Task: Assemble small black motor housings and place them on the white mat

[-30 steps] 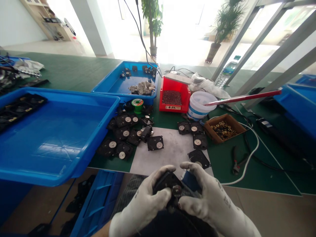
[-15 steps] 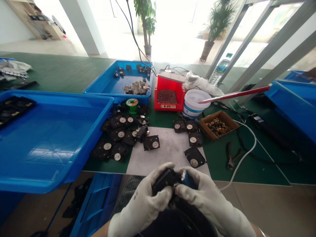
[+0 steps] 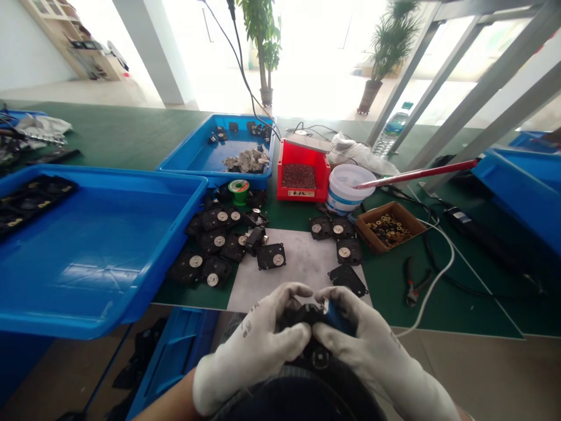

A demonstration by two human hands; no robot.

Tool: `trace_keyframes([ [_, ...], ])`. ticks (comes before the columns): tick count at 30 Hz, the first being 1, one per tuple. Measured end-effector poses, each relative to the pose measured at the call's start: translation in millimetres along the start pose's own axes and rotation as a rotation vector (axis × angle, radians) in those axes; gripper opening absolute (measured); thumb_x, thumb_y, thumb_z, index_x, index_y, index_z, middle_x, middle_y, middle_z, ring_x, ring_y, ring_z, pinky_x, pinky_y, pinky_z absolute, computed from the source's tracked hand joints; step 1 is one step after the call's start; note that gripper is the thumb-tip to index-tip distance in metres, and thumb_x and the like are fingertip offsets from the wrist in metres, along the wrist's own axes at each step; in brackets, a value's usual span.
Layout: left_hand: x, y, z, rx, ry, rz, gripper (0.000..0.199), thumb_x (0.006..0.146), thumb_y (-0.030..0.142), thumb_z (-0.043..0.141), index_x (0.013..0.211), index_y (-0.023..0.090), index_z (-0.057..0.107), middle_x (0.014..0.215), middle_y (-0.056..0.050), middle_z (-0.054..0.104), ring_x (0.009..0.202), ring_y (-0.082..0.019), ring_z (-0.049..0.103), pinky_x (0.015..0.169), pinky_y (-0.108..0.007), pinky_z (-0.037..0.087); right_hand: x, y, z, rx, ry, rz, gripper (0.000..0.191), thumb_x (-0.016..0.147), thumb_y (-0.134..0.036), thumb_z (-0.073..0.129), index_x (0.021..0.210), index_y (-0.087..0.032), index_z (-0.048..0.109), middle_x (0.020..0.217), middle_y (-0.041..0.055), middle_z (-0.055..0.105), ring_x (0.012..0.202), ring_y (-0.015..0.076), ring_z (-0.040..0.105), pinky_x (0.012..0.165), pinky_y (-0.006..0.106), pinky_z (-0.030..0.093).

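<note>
Place: small-parts assembly workshop
Bench: green-matted workbench (image 3: 114, 133)
Tools: pliers (image 3: 411, 289), solder spool (image 3: 239, 192)
Stock: black plastic parts (image 3: 271, 256), blue plastic trays (image 3: 87, 263)

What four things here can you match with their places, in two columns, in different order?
Things:
1. Red plastic bin of dark granules
2. Green spool of wire
3. Brown box of brass rings
4. Metal pliers with red handle tips

Places:
A. Right of the white sheet
B. Left of a white plastic bucket
C. In front of the smaller blue plastic tray
D. Beyond the sheet's far right corner

Pairs: 1-B; 2-C; 3-D; 4-A
</note>
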State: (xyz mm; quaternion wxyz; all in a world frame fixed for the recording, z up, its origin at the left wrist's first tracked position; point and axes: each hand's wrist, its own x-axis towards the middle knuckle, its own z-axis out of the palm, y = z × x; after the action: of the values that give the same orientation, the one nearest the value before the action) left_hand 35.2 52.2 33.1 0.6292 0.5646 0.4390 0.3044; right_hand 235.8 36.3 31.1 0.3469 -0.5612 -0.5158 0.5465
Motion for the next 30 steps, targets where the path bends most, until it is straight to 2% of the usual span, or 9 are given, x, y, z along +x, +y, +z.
trace_keyframes([
  [4, -5, -17, 11.8, -0.343, 0.006, -0.001, 0.050, 0.092, 0.040, 0.072, 0.137, 0.022, 0.061, 0.136, -0.011, 0.071, 0.128, -0.033, 0.064, 0.105, -0.041, 0.053, 1, 19, 7, 0.106, 0.158, 0.015, 0.034, 0.085, -0.048, 0.074, 0.102, -0.021, 0.065, 0.090, 0.0023, 0.071, 0.084, 0.0212, 0.069, 0.075, 0.029, 0.059],
  [8, -4, -32, 28.1, -0.473, 0.170, -0.062, 0.036, 0.087, 0.036, 0.074, 0.118, 0.018, 0.070, 0.112, -0.009, 0.077, 0.104, -0.028, 0.071, 0.090, -0.035, 0.057, -3, 29, 15, 0.090, 0.230, 0.027, 0.035, 0.088, -0.050, 0.073, 0.106, -0.021, 0.064, 0.089, 0.0018, 0.069, 0.079, 0.0195, 0.066, 0.073, 0.029, 0.058],
  [11, -3, -34, 31.3, -0.354, 0.219, -0.032, 0.029, 0.087, 0.031, 0.071, 0.113, 0.018, 0.073, 0.103, -0.008, 0.077, 0.091, -0.024, 0.071, 0.082, -0.031, 0.057, -5, 29, 15, 0.000, 0.204, -0.065, 0.029, 0.089, -0.044, 0.072, 0.106, -0.021, 0.066, 0.092, 0.0030, 0.072, 0.083, 0.0205, 0.069, 0.077, 0.030, 0.059],
  [14, -5, -30, 29.1, -0.129, 0.211, 0.084, 0.026, 0.088, 0.022, 0.066, 0.111, 0.018, 0.075, 0.104, -0.007, 0.077, 0.095, -0.025, 0.071, 0.085, -0.030, 0.056, -5, 31, 12, -0.055, 0.159, -0.151, 0.023, 0.090, -0.039, 0.071, 0.105, -0.021, 0.069, 0.100, 0.0060, 0.076, 0.091, 0.0226, 0.073, 0.082, 0.031, 0.061],
  [19, -6, -24, 28.4, 0.031, 0.254, 0.180, 0.027, 0.090, 0.018, 0.058, 0.111, 0.018, 0.075, 0.103, -0.008, 0.075, 0.096, -0.026, 0.072, 0.087, -0.032, 0.057, -4, 31, 15, -0.165, 0.200, -0.263, 0.014, 0.092, -0.033, 0.067, 0.101, -0.022, 0.069, 0.096, 0.0061, 0.076, 0.090, 0.0221, 0.074, 0.082, 0.031, 0.060],
  [22, -2, -27, 31.2, 0.049, 0.300, 0.169, 0.025, 0.090, 0.019, 0.060, 0.109, 0.018, 0.076, 0.100, -0.008, 0.075, 0.094, -0.026, 0.072, 0.086, -0.032, 0.057, 3, 22, 18, -0.218, 0.226, -0.292, 0.013, 0.090, -0.033, 0.066, 0.098, -0.023, 0.069, 0.091, 0.0054, 0.076, 0.088, 0.0223, 0.074, 0.081, 0.032, 0.060],
  [25, -1, -34, 31.6, -0.085, 0.348, 0.102, 0.027, 0.093, 0.027, 0.063, 0.117, 0.018, 0.072, 0.113, -0.010, 0.076, 0.106, -0.029, 0.072, 0.094, -0.035, 0.056, 12, 12, 16, -0.194, 0.162, -0.198, 0.021, 0.086, -0.037, 0.066, 0.101, -0.022, 0.069, 0.091, 0.0046, 0.074, 0.087, 0.0227, 0.073, 0.079, 0.033, 0.059],
  [27, -4, -39, 26.8, -0.174, 0.329, 0.054, 0.035, 0.095, 0.033, 0.063, 0.126, 0.018, 0.068, 0.126, -0.013, 0.074, 0.118, -0.032, 0.068, 0.102, -0.038, 0.054, 15, 8, 11, -0.170, 0.113, -0.124, 0.026, 0.085, -0.037, 0.067, 0.106, -0.022, 0.067, 0.092, 0.0031, 0.074, 0.084, 0.0217, 0.071, 0.076, 0.032, 0.059],
  [30, -11, -36, 11.1, -0.223, 0.093, 0.034, 0.053, 0.090, 0.035, 0.068, 0.140, 0.019, 0.061, 0.143, -0.013, 0.067, 0.136, -0.035, 0.059, 0.114, -0.043, 0.049, 14, 4, 1, -0.195, 0.051, -0.112, 0.020, 0.085, -0.031, 0.066, 0.102, -0.022, 0.068, 0.089, 0.0009, 0.073, 0.081, 0.0198, 0.071, 0.074, 0.030, 0.058],
])
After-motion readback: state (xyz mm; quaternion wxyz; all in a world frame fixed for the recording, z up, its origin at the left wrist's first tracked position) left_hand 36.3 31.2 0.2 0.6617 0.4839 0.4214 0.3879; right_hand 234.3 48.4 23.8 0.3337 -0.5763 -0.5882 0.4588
